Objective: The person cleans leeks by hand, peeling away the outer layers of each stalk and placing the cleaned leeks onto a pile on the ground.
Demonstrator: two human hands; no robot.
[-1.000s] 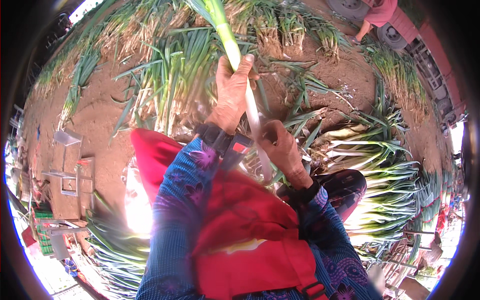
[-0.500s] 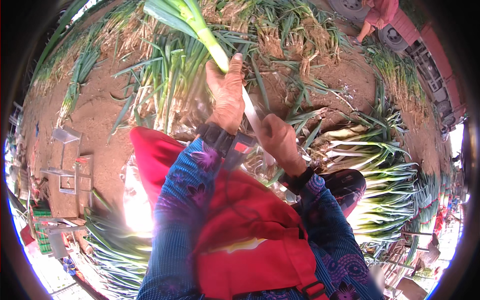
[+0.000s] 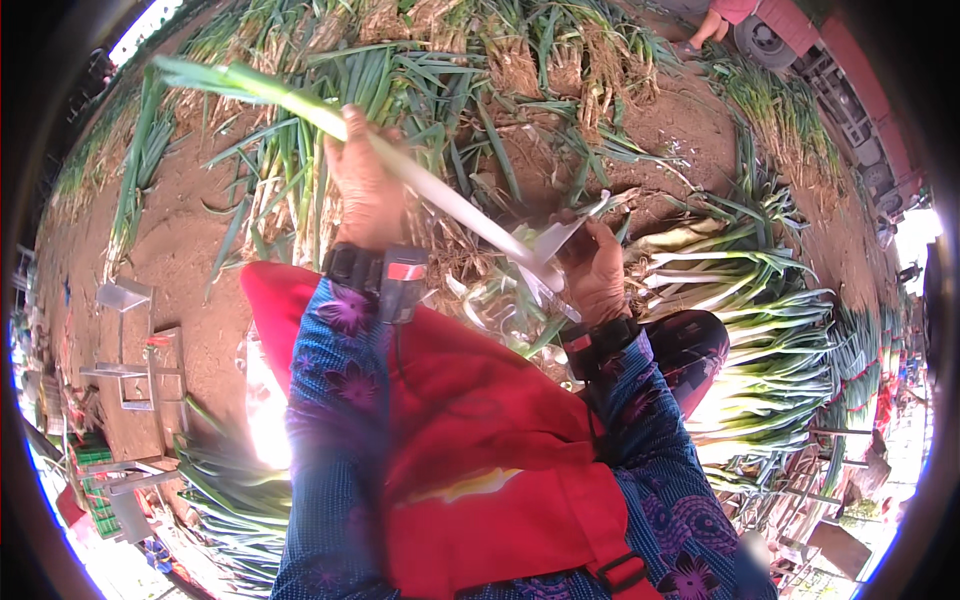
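Leek [image 3: 437, 188] held slantwise in mid-air above lap, between both hands: green leaves to upper left, white stem running down to lower right. Going left to right. Far left, near rim: green crate [image 3: 100, 500], cut up by glare. Above it, light metal frame [image 3: 122, 296] on brown soil [image 3: 185, 260]. Farther up, narrow leek bunch [image 3: 128, 205] on soil, leaves up, pale ends down. Lower left, beside sleeve: leek pile [image 3: 238, 535], partly washed out by sunlight. Next, behind held leek: big untrimmed bundle [image 3: 300, 185], green tops, dry brownish outer skins. Left hand [image 3: 366, 195] wrapped around stem just below leaves, thumb upward. Black wrist device [image 3: 403, 285] with red patch on left wrist; blue patterned sleeve [image 3: 345, 400] below. Centre: red apron [image 3: 490, 430] over lap, pale peel scraps [image 3: 478, 300] just beyond its edge. Then loose whitish strip [image 3: 562, 238] at lower end of stem. Right hand [image 3: 602, 275] right beside that end, fingers bent; blurred, can't make out whether gripping strip or stem. Right of knee: row of white-stemmed leeks [image 3: 765, 340] lying side by side, green leaves outward. Upper right, near rim: red vehicle [image 3: 865, 115], dark wheel [image 3: 765, 43].
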